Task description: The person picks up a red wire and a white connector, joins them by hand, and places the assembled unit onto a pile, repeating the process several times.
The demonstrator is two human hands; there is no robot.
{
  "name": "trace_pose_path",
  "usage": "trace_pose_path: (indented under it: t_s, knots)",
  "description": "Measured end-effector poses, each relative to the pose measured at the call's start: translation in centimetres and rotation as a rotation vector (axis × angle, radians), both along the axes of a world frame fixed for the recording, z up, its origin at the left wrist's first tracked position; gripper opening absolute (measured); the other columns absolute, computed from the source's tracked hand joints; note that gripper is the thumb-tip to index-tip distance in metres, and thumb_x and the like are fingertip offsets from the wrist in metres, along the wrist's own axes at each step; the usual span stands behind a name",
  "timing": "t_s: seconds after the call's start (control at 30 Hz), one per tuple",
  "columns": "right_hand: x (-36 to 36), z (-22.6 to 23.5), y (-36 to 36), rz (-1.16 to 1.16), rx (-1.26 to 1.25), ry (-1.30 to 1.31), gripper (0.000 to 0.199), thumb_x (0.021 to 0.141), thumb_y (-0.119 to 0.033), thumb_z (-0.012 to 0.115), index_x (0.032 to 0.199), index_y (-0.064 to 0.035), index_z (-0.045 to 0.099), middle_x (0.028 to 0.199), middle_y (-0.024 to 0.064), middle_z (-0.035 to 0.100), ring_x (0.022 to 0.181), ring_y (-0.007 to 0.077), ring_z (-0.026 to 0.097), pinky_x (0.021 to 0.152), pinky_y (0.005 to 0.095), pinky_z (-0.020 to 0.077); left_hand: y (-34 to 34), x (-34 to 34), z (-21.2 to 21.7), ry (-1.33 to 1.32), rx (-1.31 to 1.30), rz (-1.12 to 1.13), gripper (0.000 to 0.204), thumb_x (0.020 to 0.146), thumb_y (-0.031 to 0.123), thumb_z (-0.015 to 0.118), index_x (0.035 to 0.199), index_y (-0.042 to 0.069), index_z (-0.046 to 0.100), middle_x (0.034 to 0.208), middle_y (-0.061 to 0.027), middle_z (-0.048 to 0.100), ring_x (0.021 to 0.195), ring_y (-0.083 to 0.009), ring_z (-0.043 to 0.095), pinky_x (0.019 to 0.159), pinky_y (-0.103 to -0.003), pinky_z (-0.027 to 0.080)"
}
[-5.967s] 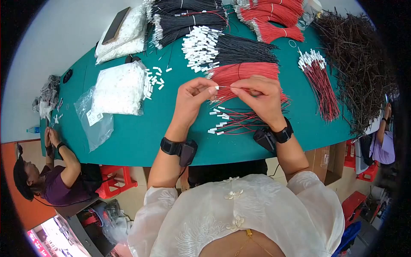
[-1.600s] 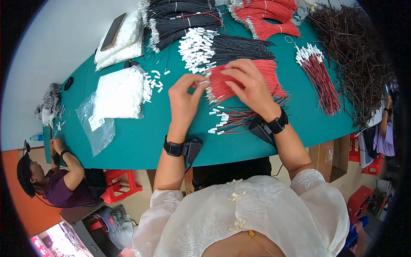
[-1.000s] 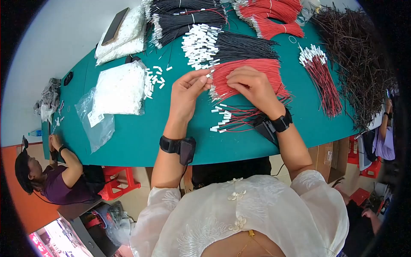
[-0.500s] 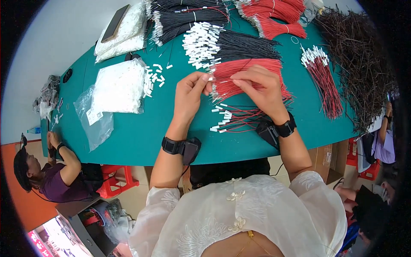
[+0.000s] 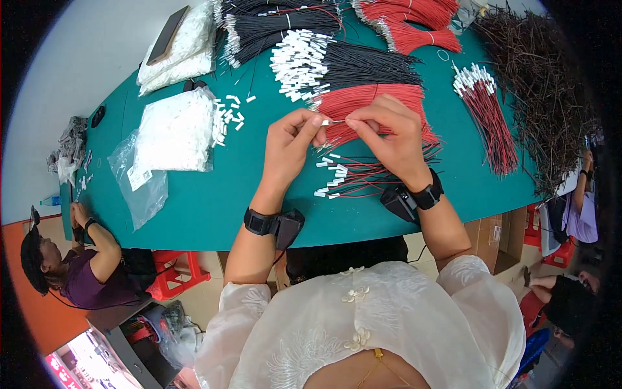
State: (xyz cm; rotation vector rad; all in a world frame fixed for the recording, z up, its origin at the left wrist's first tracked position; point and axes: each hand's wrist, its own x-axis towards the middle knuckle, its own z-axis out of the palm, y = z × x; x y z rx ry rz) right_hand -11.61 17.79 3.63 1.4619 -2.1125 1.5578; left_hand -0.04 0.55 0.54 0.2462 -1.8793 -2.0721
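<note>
My left hand (image 5: 291, 139) is closed in a pinch on a small white connector housing (image 5: 325, 122), whose end shows at the fingertips. Opposite it, my right hand (image 5: 392, 133) pinches a thin wire (image 5: 338, 121) that reaches toward the housing; I cannot tell whether its tip is inside. Both hands are above a bundle of red wires (image 5: 369, 100). Nearer to me, partly under my right wrist, lie red wires with white connectors (image 5: 338, 174) on their ends. Beyond the red bundle are black wires (image 5: 372, 65) ending in a heap of white connectors (image 5: 301, 65).
Loose white housings (image 5: 227, 120) lie beside a filled plastic bag (image 5: 175, 133) on the green table (image 5: 240, 194). More tied black bundles (image 5: 278, 32) and red bundles (image 5: 414, 35) are at the back. To the right are connector-tipped wires (image 5: 486, 120) and a dark wire pile (image 5: 538, 91). A person (image 5: 84, 259) sits at left.
The white housing shows more clearly at my left fingertips, and my hands are slightly closer together. The view has shifted a little. At the far right, a person in black has moved.
</note>
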Motion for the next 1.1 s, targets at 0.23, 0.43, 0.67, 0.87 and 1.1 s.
trace_pose_path:
  t_s: [0.23, 0.43, 0.67, 0.87, 1.1]
  knots:
    - [0.0, -0.1, -0.1, 0.003, -0.006, -0.011, 0.007, 0.081, -0.002, 0.077, 0.086, -0.0025, 0.073, 0.070, 0.0042, 0.061, 0.063, 0.0156, 0.052, 0.058, 0.0304, 0.0393, 0.3, 0.0, 0.1, 0.008, -0.010, 0.016, 0.021, 0.103, 0.016, 0.060, 0.100, -0.001, 0.072, 0.075, -0.0010, 0.065, 0.068, -0.0059, 0.056, 0.063, -0.021, 0.044]
    - [0.1, -0.3, -0.1, -0.009, 0.000, -0.012, 0.007, 0.081, -0.002, 0.077, 0.086, -0.0022, 0.072, 0.072, 0.0044, 0.062, 0.065, 0.0161, 0.054, 0.061, 0.0308, 0.0404, 0.5, 0.0, 0.0, 0.000, -0.018, 0.021, 0.021, 0.102, 0.016, 0.061, 0.102, -0.002, 0.073, 0.076, -0.0018, 0.066, 0.068, -0.0059, 0.056, 0.063, -0.021, 0.045]
    - [0.2, -0.5, -0.2, -0.027, 0.045, -0.033, 0.005, 0.082, -0.003, 0.076, 0.083, -0.0022, 0.071, 0.071, 0.0044, 0.061, 0.067, 0.0172, 0.054, 0.065, 0.0319, 0.0411, 1.1, -0.2, -0.1, 0.011, 0.016, 0.038, 0.019, 0.101, 0.012, 0.062, 0.104, -0.003, 0.073, 0.083, -0.0065, 0.072, 0.073, -0.0083, 0.063, 0.067, -0.021, 0.050]
    - [0.7, -0.5, -0.6, -0.032, -0.011, -0.056, 0.006, 0.081, -0.003, 0.075, 0.080, -0.0021, 0.069, 0.070, 0.0058, 0.058, 0.069, 0.0208, 0.053, 0.060, 0.0338, 0.0413, 1.7, -0.1, -0.5, 0.027, 0.008, 0.084, 0.018, 0.101, 0.010, 0.062, 0.104, -0.004, 0.073, 0.084, -0.0078, 0.072, 0.072, -0.0096, 0.065, 0.066, -0.022, 0.051]
    - [1.0, -0.9, -0.7, -0.035, 0.009, -0.069, 0.006, 0.080, -0.001, 0.075, 0.082, -0.0014, 0.070, 0.072, 0.0052, 0.061, 0.071, 0.0190, 0.054, 0.063, 0.0319, 0.0415, 2.2, -0.3, -0.6, 0.037, -0.022, 0.102, 0.019, 0.101, 0.012, 0.062, 0.101, -0.005, 0.072, 0.083, -0.0080, 0.072, 0.070, -0.0099, 0.065, 0.062, -0.022, 0.051]
